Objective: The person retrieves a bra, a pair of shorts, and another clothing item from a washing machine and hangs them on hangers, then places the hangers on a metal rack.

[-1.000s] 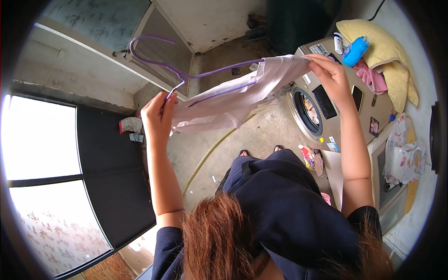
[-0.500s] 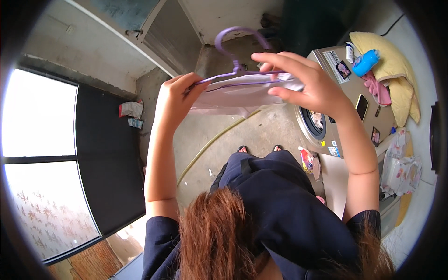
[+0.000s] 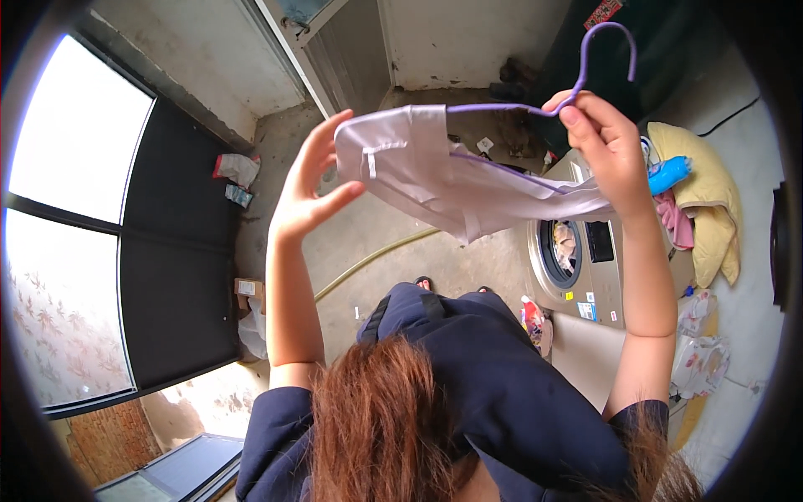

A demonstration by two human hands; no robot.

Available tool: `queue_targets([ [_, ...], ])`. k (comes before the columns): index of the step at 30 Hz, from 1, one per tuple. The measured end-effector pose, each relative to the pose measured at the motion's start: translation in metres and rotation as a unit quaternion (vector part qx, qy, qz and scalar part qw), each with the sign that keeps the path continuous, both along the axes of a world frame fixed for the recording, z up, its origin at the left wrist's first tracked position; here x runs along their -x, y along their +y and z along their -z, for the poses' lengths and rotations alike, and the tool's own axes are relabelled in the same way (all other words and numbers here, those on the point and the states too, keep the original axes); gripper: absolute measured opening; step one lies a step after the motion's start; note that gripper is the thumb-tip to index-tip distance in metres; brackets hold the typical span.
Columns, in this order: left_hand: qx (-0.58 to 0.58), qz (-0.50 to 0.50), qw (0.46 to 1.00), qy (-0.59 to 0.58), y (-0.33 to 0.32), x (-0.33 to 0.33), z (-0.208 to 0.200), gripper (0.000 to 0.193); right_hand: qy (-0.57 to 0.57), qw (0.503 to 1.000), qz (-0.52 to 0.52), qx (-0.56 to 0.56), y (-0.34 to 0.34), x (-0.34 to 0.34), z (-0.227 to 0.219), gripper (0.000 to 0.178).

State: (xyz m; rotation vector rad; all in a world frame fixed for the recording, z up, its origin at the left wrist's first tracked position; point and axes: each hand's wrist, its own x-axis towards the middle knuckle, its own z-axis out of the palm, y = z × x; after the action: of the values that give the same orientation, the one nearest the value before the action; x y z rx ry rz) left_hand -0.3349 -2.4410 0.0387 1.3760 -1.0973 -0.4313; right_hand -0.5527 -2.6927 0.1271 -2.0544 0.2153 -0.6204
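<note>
A thin purple clothes hanger (image 3: 493, 107) is raised before me, its hook up at the right. My right hand (image 3: 606, 142) pinches it just under the hook. A pale pinkish-white garment (image 3: 410, 163) hangs over the hanger's left end and along its lower bar, sagging in the middle. A small white loop shows on its left part. Next to the garment's left edge, my left hand (image 3: 311, 184) is open, thumb and fingers apart. Whether its fingertips touch the cloth I cannot tell. My right hand and wrist overlap the garment's right end.
At the right stands a front-loading washing machine (image 3: 602, 272), door open, laundry in its drum. A blue bottle (image 3: 669, 174), a pink cloth (image 3: 676, 222) and a yellow cushion-like cloth (image 3: 711, 201) lie there. A yellowish hose (image 3: 376, 258) crosses the floor; a dark-framed window (image 3: 75, 151) is left.
My right hand has taken hold of the hanger below its hook, and the hook has swung right. My left hand has let go of the hanger and opened. The garment now covers the hanger's left end.
</note>
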Motion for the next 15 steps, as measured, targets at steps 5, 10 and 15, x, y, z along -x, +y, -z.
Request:
queue_targets([
  [5, 0.029, -0.118, 0.992, 0.011, -0.008, 0.012, 0.012, 0.031, -0.014, 1.000, 0.010, -0.004, -0.002, -0.003, -0.008, 0.017],
  [10, 0.113, -0.230, 0.966, 0.038, -0.009, 0.010, -0.002, 0.028, -0.006, 1.000, 0.007, -0.013, 0.001, -0.002, -0.015, 0.017],
  [15, 0.156, -0.211, 0.958, 0.113, -0.021, -0.001, -0.009, 0.031, 0.010, 1.000, -0.015, 0.004, 0.004, 0.001, -0.018, 0.016],
])
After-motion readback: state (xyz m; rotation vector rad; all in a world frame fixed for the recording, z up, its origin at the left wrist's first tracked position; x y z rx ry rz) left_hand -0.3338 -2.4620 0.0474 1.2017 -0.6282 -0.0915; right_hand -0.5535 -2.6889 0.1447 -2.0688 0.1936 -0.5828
